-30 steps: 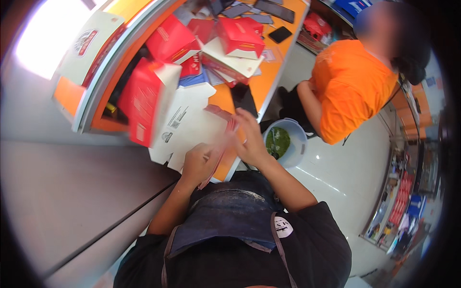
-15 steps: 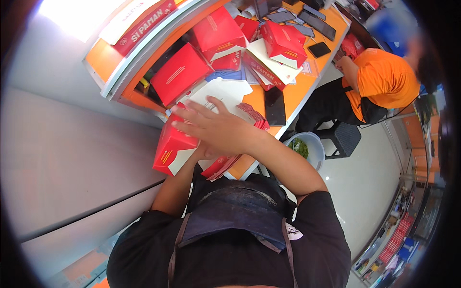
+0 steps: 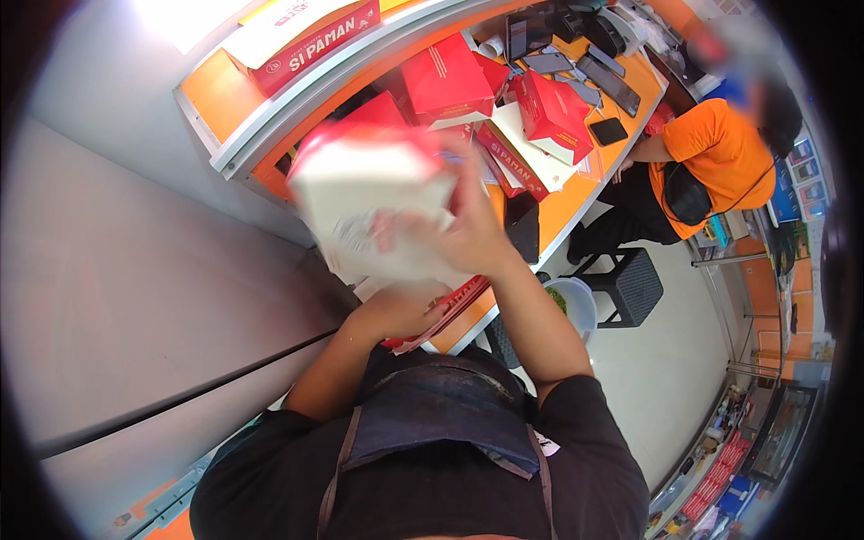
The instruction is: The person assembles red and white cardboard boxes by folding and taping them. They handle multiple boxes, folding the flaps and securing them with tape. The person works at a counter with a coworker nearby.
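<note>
A red and white cardboard box, blurred by motion, is lifted over the near left part of the counter, its white side toward me. My right hand grips it at its right side, fingers smeared. Below the box, my left hand lies at a stack of flat red cartons by the counter's near edge. The left fingers are partly hidden, so their grip is unclear.
Folded red boxes crowd the counter ahead, under a shelf. A black phone lies to the right. Beyond are a person in an orange shirt, a black stool and a pale bucket.
The red and white box has been raised from the counter's left edge and turned to show white. My right hand has moved onto its right side; my left has drawn back toward the carton stack.
</note>
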Motion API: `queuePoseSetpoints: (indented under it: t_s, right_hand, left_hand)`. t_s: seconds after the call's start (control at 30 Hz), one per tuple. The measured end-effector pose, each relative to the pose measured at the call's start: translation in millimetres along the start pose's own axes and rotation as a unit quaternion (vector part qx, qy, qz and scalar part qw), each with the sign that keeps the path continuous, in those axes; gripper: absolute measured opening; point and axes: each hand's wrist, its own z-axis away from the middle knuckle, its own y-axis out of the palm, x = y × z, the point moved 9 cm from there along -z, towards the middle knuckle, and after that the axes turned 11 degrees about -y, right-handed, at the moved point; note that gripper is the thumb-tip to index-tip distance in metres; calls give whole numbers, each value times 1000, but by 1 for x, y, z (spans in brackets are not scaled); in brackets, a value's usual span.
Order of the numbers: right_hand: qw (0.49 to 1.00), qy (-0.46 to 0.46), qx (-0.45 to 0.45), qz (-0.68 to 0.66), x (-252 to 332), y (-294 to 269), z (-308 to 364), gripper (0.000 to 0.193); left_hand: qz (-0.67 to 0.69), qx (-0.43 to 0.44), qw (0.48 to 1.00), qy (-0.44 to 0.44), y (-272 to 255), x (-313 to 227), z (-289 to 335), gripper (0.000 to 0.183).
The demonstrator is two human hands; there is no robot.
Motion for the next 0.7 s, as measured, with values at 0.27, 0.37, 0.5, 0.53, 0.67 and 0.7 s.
queuePoseSetpoints:
  t_s: [0.27,0.37,0.5,0.53,0.67,0.7]
  right_hand:
    - [889,21,-455,41,17,-178,8,60]
    - [885,111,-452,12,-12,-234,-13,43]
    - [883,183,-433,5,-56,-304,-43,42]
    - [877,168,-451,7,-69,-323,-53,56]
    - [741,228,-562,288,-71,-337,-63,84]
    - [743,229,-549,307,-74,-332,-72,87]
  left_hand:
    - [-2,-79,997,5,7,-6,11,29]
    - [-40,-120,992,10,0,-13,16,26]
    - [-41,-170,985,14,-12,-23,25,24]
    - [-36,-188,981,21,-15,-23,28,24]
    - [-12,-220,975,20,-22,-24,35,25]
    - [-16,-218,975,28,-22,-24,36,26]
